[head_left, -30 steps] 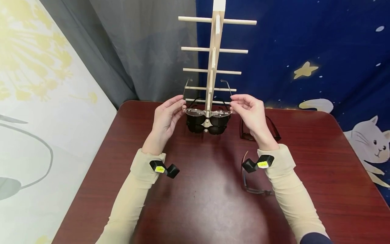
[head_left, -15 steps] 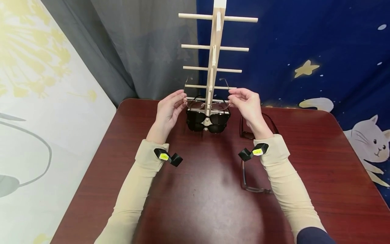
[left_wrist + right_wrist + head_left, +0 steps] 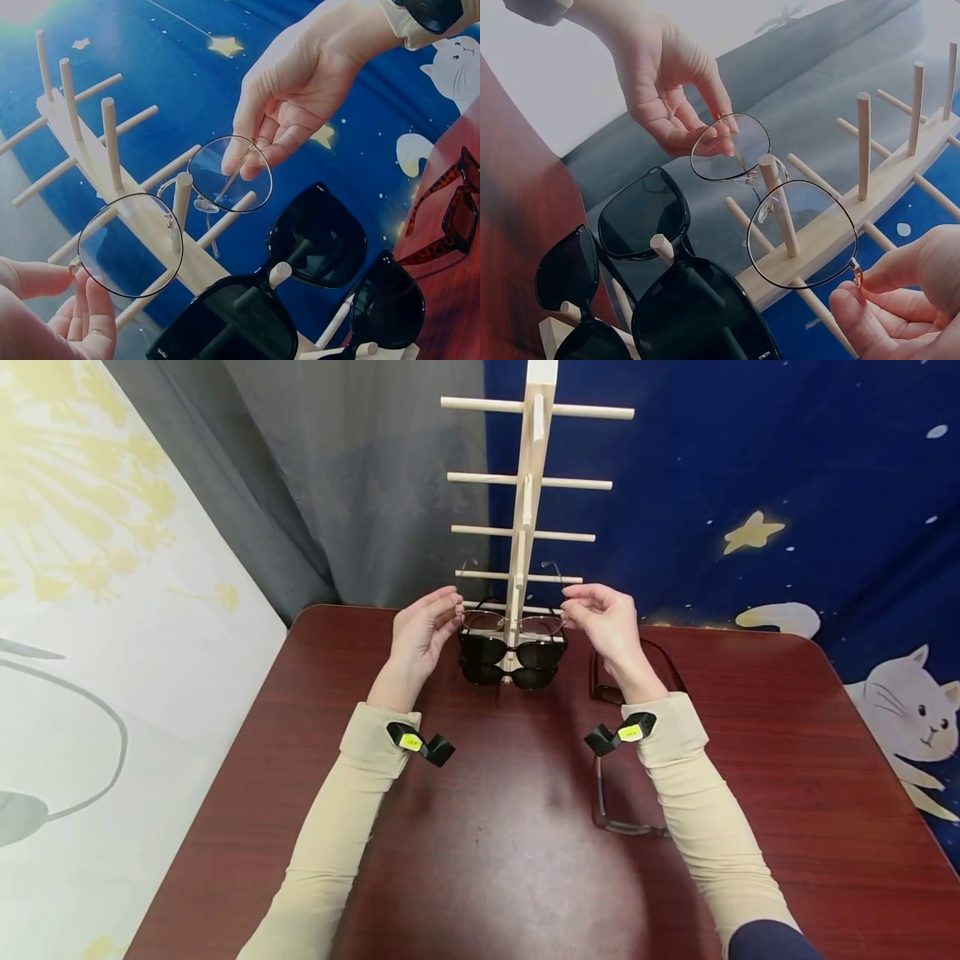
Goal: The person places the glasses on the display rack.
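Thin round metal-rimmed eyeglasses [image 3: 131, 244] are held level in front of a wooden display stand [image 3: 532, 464]. My left hand [image 3: 420, 631] pinches them by one hinge, thumb against fingers. At the opposite hinge my right hand [image 3: 609, 625] pinches the other side. Both temples point back past the post. The bridge lies at a short peg [image 3: 778, 206]; whether it touches cannot be told. Just below hang black sunglasses [image 3: 319, 236], with a second black pair [image 3: 388, 300] under them on a lower peg.
Bare crossbars [image 3: 483, 478] and pegs rise above the glasses. On the reddish-brown table [image 3: 487, 860], tortoiseshell sunglasses [image 3: 450, 206] lie behind my right wrist. Another pair of glasses [image 3: 633, 828] lies nearer, partly under my right forearm. Curtains stand behind the table.
Both hands have moved the eyeglasses away from me and closer to the post, then slightly down over the last half second. The black sunglasses have stayed in place.
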Action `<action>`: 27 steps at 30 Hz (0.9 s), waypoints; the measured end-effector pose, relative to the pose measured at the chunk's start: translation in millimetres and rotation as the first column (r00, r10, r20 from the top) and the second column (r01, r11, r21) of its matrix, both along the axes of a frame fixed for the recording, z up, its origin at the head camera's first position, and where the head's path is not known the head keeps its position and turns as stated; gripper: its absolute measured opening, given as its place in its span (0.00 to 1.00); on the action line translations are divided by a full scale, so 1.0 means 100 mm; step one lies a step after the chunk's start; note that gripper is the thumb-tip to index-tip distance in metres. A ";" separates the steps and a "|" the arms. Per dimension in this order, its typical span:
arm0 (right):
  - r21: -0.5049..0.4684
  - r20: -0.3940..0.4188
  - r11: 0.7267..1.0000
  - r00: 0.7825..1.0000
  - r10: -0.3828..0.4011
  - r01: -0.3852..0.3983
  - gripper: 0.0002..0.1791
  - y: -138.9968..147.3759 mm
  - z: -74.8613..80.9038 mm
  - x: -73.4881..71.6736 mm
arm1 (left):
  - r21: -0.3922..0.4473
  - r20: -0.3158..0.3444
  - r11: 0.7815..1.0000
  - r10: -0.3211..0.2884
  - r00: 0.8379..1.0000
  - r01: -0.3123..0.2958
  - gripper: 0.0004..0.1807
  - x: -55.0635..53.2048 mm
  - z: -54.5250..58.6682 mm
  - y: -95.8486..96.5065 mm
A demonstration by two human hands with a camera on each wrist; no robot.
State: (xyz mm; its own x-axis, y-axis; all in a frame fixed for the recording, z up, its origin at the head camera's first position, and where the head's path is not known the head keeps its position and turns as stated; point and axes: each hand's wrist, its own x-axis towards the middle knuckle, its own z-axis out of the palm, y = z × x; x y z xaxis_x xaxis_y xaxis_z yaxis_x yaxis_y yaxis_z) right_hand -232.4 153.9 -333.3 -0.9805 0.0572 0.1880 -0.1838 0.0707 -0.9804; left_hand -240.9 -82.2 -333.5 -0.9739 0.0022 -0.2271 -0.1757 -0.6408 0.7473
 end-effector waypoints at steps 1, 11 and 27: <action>0.000 0.001 1.000 1.000 -0.001 0.001 0.12 0.00 0.00 0.00 | -0.002 0.001 1.000 0.000 1.000 0.000 0.08 0.00 0.00 0.00; -0.010 0.006 1.000 1.000 -0.005 0.005 0.12 0.00 -0.04 -0.01 | -0.028 0.008 1.000 0.003 1.000 -0.003 0.07 -0.01 -0.05 0.01; -0.042 -0.014 0.999 0.999 -0.034 0.033 0.13 0.05 -0.06 0.04 | -0.065 -0.022 0.998 -0.009 1.000 0.008 0.04 0.05 -0.08 -0.01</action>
